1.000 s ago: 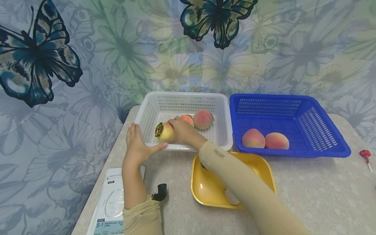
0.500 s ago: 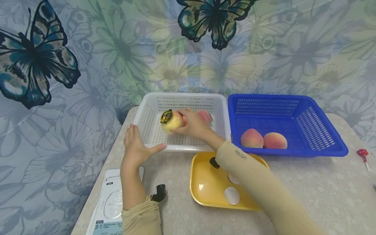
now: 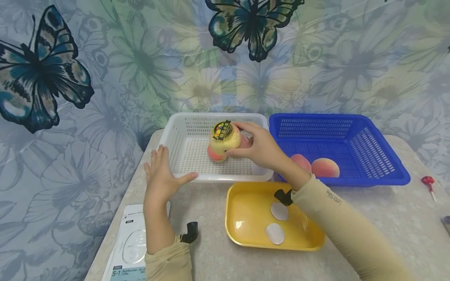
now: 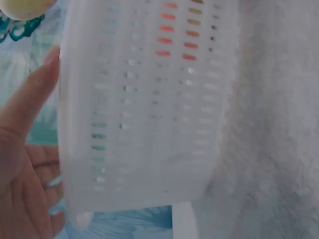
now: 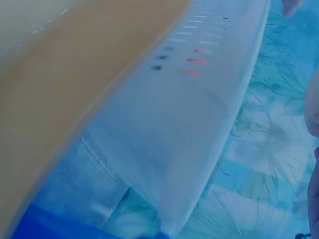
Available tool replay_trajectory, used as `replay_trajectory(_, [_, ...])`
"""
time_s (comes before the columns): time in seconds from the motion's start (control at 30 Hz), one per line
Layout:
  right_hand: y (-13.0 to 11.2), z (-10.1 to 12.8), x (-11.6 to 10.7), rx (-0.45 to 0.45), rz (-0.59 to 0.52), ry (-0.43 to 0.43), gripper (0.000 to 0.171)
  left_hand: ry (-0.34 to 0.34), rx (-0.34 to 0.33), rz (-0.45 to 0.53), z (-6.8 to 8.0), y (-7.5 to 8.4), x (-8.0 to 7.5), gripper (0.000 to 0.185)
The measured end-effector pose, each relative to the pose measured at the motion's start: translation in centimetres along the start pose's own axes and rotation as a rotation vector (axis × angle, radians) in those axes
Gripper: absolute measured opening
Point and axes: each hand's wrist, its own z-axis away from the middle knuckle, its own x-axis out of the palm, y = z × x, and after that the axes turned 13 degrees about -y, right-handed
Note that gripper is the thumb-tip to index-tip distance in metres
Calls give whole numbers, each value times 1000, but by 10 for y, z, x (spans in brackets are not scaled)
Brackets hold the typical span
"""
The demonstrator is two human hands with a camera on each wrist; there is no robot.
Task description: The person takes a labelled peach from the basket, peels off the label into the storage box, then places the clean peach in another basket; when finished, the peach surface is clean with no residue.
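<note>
My right hand [image 3: 261,146] grips a yellowish peach [image 3: 222,145] with a black-and-yellow sticker, holding it over the white basket [image 3: 183,156]. Below and behind it, a redder peach [image 3: 215,156] and another pink peach lie in that basket, partly hidden. Fingers spread, my left hand [image 3: 163,181] stays at the basket's front left corner, thumb along the rim. In the left wrist view the thumb and fingers of the left hand [image 4: 20,174] meet the basket wall [image 4: 144,149]. Only a sliver of the right hand [image 5: 313,112] shows in the right wrist view.
A blue basket [image 3: 334,136] with two peaches [image 3: 325,168] stands to the right. In front lies a yellow tray [image 3: 246,238] with two whitish discs [image 3: 275,233]. A white package [image 3: 131,238] is at the left, a red lollipop-like item [image 3: 427,180] far right.
My right hand has lifted the stickered peach and carried it rightward within the white basket's area, turning its sticker upward. The left hand has kept its place at the corner.
</note>
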Motion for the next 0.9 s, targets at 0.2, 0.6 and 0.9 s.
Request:
replay_trajectory(0.2, [1,27,-11,-35,-53,25,77,-91,287,268,1,35,8,99])
replay_trajectory(0.6, [-8,76,-20,-7,-28,1,78,-262,711,613,3,80,31,93])
replay_trajectory(0.9, [-6,91,-18,-31,-10,33,76,-320,796,637,3,95,44,88])
